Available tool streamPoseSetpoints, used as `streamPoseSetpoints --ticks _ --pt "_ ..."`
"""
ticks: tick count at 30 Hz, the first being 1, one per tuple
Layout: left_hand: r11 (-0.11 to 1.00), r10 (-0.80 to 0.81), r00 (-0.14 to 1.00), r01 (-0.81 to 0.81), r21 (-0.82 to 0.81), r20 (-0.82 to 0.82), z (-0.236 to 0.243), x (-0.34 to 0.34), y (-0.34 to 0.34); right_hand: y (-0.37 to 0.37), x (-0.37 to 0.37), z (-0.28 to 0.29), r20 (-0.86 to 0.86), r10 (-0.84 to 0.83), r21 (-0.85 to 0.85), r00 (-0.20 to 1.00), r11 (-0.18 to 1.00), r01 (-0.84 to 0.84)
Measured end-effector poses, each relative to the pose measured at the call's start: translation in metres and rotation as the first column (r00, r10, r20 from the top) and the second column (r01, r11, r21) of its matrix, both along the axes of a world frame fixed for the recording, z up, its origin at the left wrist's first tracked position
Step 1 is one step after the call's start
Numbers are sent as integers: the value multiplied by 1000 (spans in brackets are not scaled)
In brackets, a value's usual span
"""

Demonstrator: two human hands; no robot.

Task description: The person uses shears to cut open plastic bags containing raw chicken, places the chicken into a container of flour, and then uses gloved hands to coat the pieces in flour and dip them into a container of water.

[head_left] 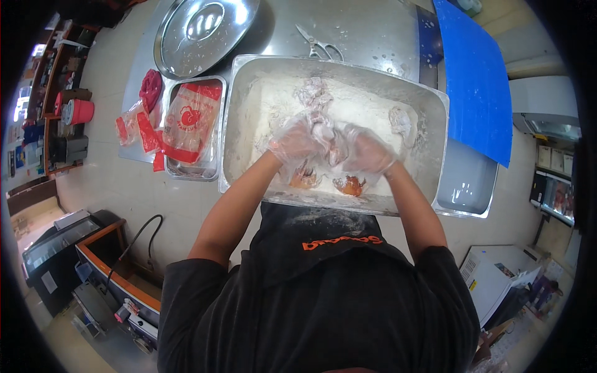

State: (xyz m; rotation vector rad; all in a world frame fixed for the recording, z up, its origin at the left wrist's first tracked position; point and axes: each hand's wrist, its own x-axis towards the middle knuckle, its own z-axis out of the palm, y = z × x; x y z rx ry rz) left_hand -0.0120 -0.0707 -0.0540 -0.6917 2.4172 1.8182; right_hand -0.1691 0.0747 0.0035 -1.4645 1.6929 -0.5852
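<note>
Both of my hands wear clear plastic gloves and are inside a deep metal pan (435, 149) of white flour (367, 96). My left hand (295, 138) and my right hand (369, 151) close from either side on a flour-coated chicken piece (328, 138), held over the middle of the pan. Beyond it lies another floured chicken piece (313, 93), and one more (401, 122) rests toward the right wall. Nearest me, two reddish, partly floured pieces (304, 176) (349, 185) sit below my hands. Gloves and flour hide some of the fingertips.
Left of the pan, a smaller metal tray (215, 137) holds a red-and-clear plastic bag (193, 118). A large round metal lid (205, 28) and scissors (319, 45) lie on the steel table (373, 31) behind. A blue board (476, 81) covers part of a metal container (466, 186) at right.
</note>
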Motion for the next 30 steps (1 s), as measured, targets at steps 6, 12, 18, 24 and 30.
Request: streamPoseSetpoints --ticks 6,12,18,24,30 --pt "934 248 968 -247 257 32 43 -8 -2 5 40 -11 460 -326 -323 826 805 498" --pt "890 444 850 -380 252 -284 71 15 -36 24 -16 -28 489 -478 -92 730 804 588" --pt "713 532 831 -336 616 -163 41 28 -69 13 -55 -11 182 -367 28 912 929 368" --pt "913 164 866 -314 259 472 -59 -2 -73 -49 -43 -96 502 -783 565 368 619 546" --pt "701 321 915 -404 588 246 1 8 -54 -16 -55 -75 486 -631 421 604 775 471"
